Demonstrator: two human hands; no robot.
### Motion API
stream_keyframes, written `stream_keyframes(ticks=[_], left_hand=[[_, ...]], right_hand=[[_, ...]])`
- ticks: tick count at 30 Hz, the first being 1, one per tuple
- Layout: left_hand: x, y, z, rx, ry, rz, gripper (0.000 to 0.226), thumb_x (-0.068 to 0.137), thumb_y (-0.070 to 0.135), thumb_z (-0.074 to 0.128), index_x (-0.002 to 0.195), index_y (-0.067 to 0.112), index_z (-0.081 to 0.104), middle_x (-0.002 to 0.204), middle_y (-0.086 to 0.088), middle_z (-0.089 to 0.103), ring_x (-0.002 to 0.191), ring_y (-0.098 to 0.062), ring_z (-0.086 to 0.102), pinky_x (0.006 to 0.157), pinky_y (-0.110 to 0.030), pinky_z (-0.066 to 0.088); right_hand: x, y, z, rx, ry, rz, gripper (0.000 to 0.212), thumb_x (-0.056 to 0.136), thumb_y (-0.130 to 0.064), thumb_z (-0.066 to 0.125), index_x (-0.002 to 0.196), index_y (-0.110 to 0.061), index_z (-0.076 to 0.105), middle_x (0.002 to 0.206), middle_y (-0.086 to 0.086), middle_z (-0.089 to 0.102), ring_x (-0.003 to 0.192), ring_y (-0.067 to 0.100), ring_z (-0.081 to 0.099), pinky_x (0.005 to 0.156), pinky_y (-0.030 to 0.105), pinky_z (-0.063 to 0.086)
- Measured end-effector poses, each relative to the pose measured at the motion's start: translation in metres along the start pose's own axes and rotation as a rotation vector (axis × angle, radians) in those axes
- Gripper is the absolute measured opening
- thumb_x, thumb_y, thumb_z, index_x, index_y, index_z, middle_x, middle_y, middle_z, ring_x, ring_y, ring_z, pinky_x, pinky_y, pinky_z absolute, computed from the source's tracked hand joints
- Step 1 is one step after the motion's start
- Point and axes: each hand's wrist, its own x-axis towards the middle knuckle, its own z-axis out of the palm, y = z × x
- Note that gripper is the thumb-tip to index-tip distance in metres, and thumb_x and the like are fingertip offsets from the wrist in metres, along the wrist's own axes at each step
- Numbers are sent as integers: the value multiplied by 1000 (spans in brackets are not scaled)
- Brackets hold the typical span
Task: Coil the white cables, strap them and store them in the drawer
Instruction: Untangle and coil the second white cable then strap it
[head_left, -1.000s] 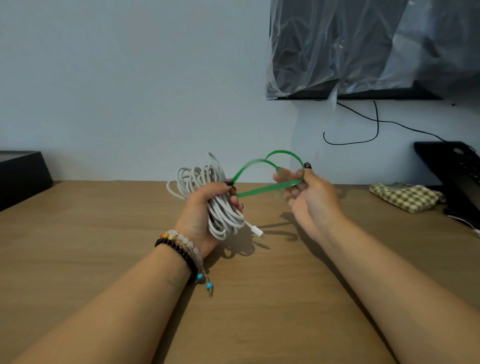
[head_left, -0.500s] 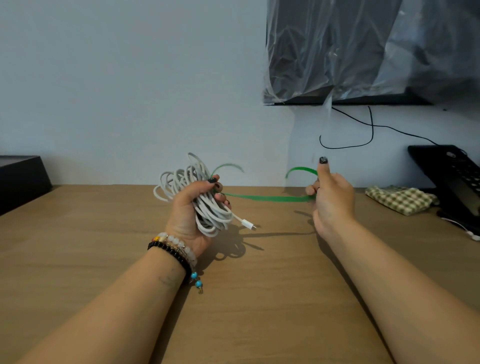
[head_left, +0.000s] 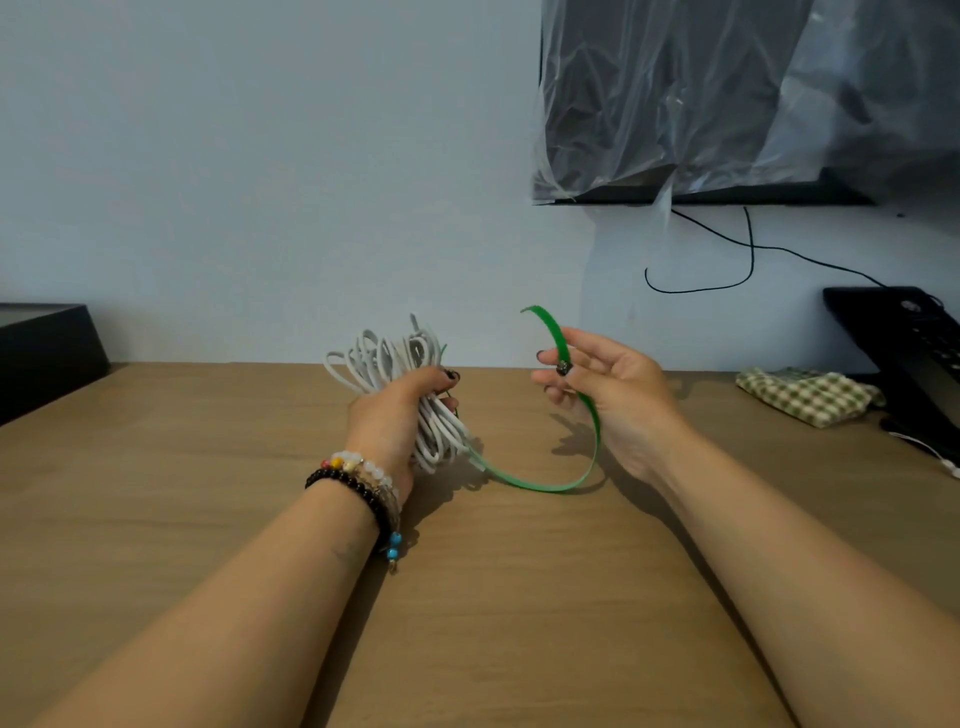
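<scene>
Now gripping the coiled bundle of white round cable (head_left: 410, 384) in the left hand (head_left: 392, 415), fingers curled tight round its middle, just above the brown wooden tabletop (head_left: 493, 597) near the far wall. Pinching the thin green flat strap (head_left: 550, 486) between thumb and fingers of the right hand (head_left: 608, 384), the other fingers loosely spread, to the right of the bundle. Sagging in a slack loop down towards the table between the two hands, with the free tip curling up and left above the right hand.

Probably risking a slip: a pinch this light letting the springy strap flick out. Also risking loops at the far end of the bundle fanning apart and springing loose if the left grip eases. Possibly cinching off-centre, leaving the coil lopsided. Seeing no drawer from here.
</scene>
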Motion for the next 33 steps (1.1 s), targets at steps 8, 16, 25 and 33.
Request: stream_keyframes(ticks=[8,16,25,33], left_hand=[[-1,1,3,-30,-24,10,18,75,8,73,91,0,70,73,-9,66,56,-15,62,49,-24,48],[-7,5,6,-156,-297,-30,16,83,10,65,67,13,61,60,1,54,48,-10,53,49,-25,46],[-15,7,6,-147,-456,-89,18,77,26,66,84,10,65,60,3,52,47,-10,51,48,-23,47],[-17,1,8,-93,-609,-197,40,73,46,72,85,11,59,66,-3,54,47,-9,54,49,-20,47]], right_hand=[[-1,-3,2,-177,3,86,26,98,-11,40,86,-8,63,63,1,40,40,9,22,42,21,13],[-16,-11,9,-263,-318,39,28,99,-4,44,112,-16,66,70,2,63,53,11,52,49,19,45],[-20,-17,5,-326,-507,58,21,84,-29,57,89,-19,74,52,-5,38,48,10,26,50,24,21],[-19,-18,-4,-177,-804,220,19,80,-28,66,88,-14,76,53,0,30,52,15,21,52,27,19]])
